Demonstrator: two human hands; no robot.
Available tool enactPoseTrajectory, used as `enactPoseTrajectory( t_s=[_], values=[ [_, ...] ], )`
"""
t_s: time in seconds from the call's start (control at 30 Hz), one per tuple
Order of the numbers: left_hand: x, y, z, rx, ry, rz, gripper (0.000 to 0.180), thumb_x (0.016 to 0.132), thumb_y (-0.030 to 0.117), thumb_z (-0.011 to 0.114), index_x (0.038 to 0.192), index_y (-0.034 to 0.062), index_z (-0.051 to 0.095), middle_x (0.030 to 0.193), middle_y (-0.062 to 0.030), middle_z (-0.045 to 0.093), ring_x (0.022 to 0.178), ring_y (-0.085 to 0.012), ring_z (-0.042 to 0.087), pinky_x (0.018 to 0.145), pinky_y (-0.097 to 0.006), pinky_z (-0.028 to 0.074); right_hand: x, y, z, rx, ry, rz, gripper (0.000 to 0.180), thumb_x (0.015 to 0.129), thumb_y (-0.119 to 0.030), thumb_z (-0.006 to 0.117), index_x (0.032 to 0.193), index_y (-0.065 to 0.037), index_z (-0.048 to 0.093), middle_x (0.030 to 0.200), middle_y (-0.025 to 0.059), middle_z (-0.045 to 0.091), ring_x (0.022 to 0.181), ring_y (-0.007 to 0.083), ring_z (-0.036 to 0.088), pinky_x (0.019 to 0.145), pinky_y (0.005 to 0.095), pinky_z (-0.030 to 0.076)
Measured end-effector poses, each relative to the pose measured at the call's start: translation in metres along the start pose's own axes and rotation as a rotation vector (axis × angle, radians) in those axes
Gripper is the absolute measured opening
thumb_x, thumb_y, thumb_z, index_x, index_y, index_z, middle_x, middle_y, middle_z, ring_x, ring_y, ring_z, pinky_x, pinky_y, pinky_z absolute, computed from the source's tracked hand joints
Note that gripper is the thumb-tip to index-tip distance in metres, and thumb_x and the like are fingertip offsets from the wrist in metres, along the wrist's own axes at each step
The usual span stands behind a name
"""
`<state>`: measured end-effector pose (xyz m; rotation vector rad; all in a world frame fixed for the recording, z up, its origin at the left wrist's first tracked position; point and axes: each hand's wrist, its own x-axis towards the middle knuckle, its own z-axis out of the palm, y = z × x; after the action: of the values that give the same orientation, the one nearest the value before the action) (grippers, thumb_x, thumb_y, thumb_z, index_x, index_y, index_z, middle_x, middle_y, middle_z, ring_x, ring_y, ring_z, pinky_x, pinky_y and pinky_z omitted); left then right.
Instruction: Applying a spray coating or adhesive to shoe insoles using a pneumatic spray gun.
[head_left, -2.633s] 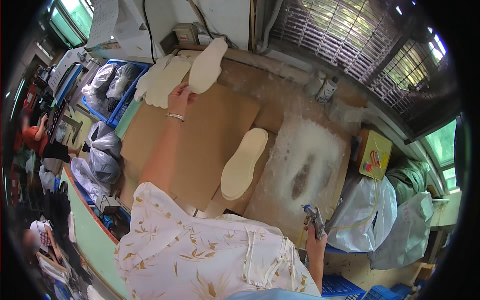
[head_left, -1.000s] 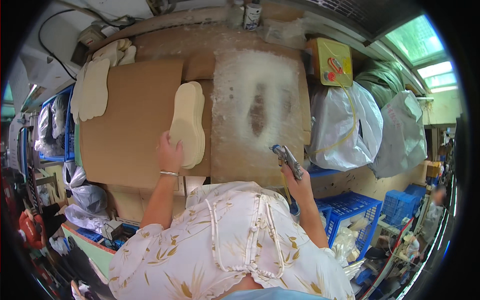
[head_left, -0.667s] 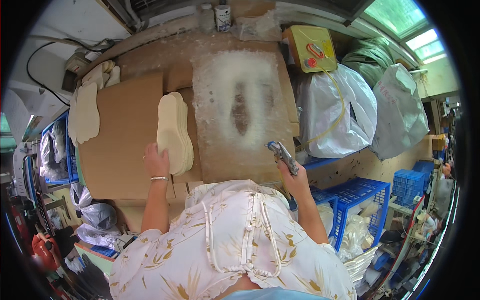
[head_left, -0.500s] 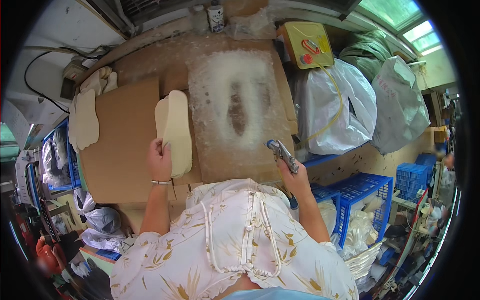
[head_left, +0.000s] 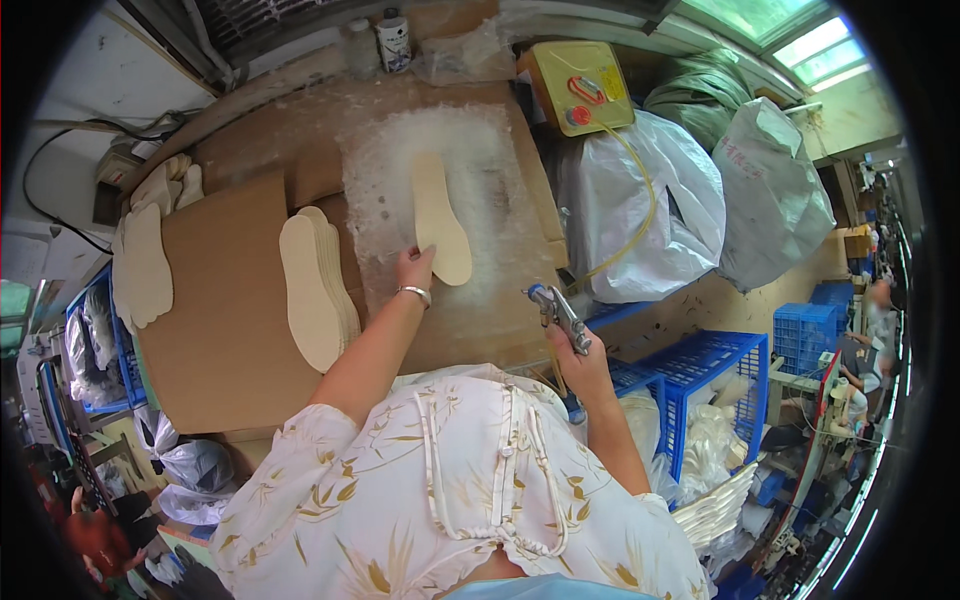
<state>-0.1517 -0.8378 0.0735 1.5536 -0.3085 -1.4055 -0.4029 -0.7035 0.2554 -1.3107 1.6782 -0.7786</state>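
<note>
Left fingers (head_left: pixel 426 257) pinch a pale insole (head_left: pixel 441 218) while right fingers (head_left: pixel 566 358) wrap a metal spray gun (head_left: pixel 560 318).

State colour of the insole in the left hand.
The insole is plain pale cream; best seen in the head view.

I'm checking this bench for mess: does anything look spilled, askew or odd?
Yes: the cardboard under the single insole at the left hand is coated with whitish residue, unlike the cleaner brown sheet to its left. It may be overspray, since the right hand holds a spray gun.
</note>
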Motion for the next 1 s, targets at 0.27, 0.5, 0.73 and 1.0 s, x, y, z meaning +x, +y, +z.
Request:
enactPoseTrajectory(
  t_s=[0.27, 0.5, 0.73, 1.0],
  values=[
    [-0.043, -0.019, -0.022, -0.034, -0.236, -0.375, 0.023, 0.090, 0.016, 0.060, 0.106, 0.0005, 0.055, 0.099, -0.0105, 0.063, 0.085, -0.0208, 0.064, 0.072, -0.031, 0.054, 0.022, -0.049, 0.013, 0.032, -0.065, -0.158, 0.023, 0.093, -0.024, 0.059, 0.097, -0.002, 0.057, 0.066, 0.0079, 0.051, 0.061, 0.0158, 0.045, 0.059, 0.0300, 0.043],
    [-0.037, -0.026, -0.027, -0.028, -0.240, -0.374, 0.021, 0.090, 0.018, 0.060, 0.102, 0.0013, 0.057, 0.095, -0.0088, 0.063, 0.083, -0.0189, 0.064, 0.069, -0.029, 0.054, 0.041, -0.091, 0.031, -0.082, -0.005, -0.146, 0.027, 0.091, -0.028, 0.062, 0.100, -0.002, 0.057, 0.072, 0.0134, 0.059, 0.062, 0.0234, 0.056, 0.061, 0.0333, 0.046],
    [-0.040, -0.028, -0.030, -0.007, -0.249, -0.375, 0.021, 0.090, 0.019, 0.060, 0.102, 0.0018, 0.058, 0.094, -0.0074, 0.064, 0.081, -0.0173, 0.064, 0.067, -0.028, 0.055, 0.039, -0.089, 0.035, -0.040, -0.037, -0.220, 0.027, 0.091, -0.027, 0.062, 0.098, -0.001, 0.057, 0.071, 0.0126, 0.059, 0.061, 0.0224, 0.055, 0.060, 0.0325, 0.045],
    [-0.040, -0.032, -0.031, 0.006, -0.250, -0.387, 0.021, 0.091, 0.019, 0.059, 0.104, 0.0017, 0.059, 0.094, -0.0066, 0.065, 0.079, -0.0167, 0.064, 0.066, -0.028, 0.054, 0.031, -0.088, 0.037, -0.029, -0.033, -0.213, 0.025, 0.092, -0.024, 0.062, 0.098, 0.000, 0.057, 0.070, 0.0108, 0.057, 0.060, 0.0189, 0.051, 0.059, 0.0310, 0.044]
  ],
)
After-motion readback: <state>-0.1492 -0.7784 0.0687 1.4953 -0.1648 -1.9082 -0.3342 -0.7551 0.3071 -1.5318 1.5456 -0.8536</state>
